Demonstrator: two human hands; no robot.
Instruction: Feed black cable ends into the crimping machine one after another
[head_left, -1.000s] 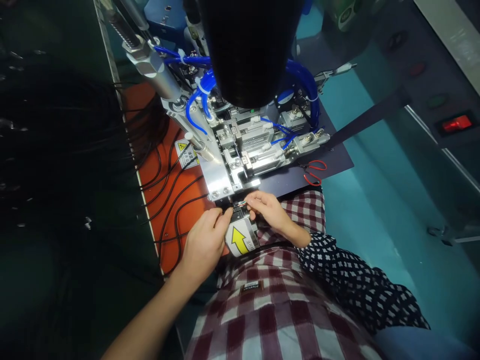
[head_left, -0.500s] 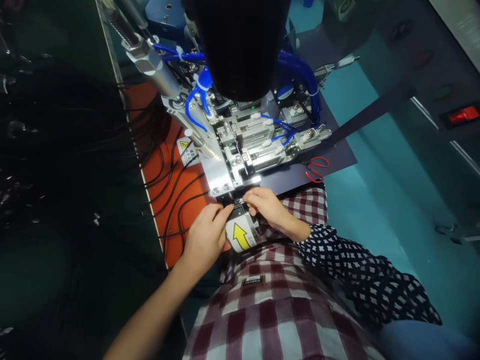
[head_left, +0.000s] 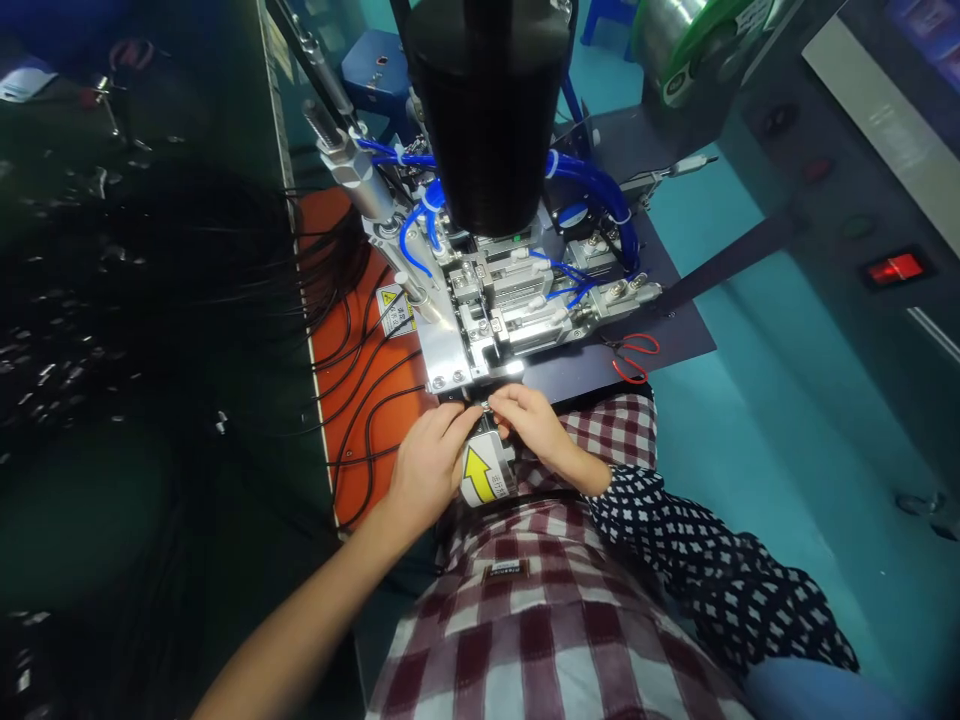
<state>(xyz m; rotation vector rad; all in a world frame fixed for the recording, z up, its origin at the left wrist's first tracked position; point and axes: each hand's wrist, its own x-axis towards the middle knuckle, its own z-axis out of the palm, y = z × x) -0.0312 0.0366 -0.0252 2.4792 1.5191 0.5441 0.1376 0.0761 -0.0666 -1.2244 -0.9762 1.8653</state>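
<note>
My left hand (head_left: 433,455) is closed at the near end of the metal machine (head_left: 517,300), its thumb and fingertips pinched by a small dark fixture. Opposite it, my right hand (head_left: 534,425) pinches at the same spot, with fingertips almost meeting the left ones. Something tiny and pale shows between the fingertips, too small to name. Just below the hands sits a block with a white label and a yellow arrow (head_left: 478,478). Black cables (head_left: 371,415) run over the orange mat to the left of my left hand.
Red-handled scissors (head_left: 636,357) lie on the dark base plate, right of the machine. A black cylinder (head_left: 491,120) hangs above it with blue air tubes (head_left: 600,175) around. A wire spool (head_left: 690,45) stands at the back right, and a lit red switch (head_left: 896,268) is at the right.
My view has shifted, so the machine sits lower and more of the back shows. My left fingertips have come closer to the right ones over the fixture.
</note>
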